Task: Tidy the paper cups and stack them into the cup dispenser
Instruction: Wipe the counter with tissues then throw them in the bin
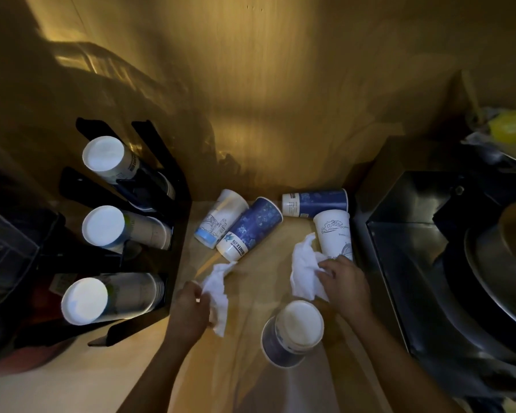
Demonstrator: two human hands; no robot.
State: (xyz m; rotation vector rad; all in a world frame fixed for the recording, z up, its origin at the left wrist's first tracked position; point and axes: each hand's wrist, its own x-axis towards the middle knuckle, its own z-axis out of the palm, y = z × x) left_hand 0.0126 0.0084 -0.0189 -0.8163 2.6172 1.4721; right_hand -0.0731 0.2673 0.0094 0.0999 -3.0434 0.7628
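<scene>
Several paper cups lie on the wooden counter (251,383). A white cup with a light-blue base (221,217) and a dark-blue cup (251,229) lie side by side at the back. Another blue cup (315,203) lies sideways behind a white printed cup (335,234). An upside-down blue cup (292,332) stands near the front. My left hand (191,308) grips a crumpled white tissue (218,293). Over a second white tissue (306,271), my right hand (344,281) closes on its right side. The black cup dispenser (149,248) at the left holds three cup stacks.
A dark metal box and a steel sink area (444,248) border the counter on the right. Behind it sits a yellow item (510,128) among clutter. A wooden wall rises at the back. Dark clear-plastic containers (6,248) stand at the far left.
</scene>
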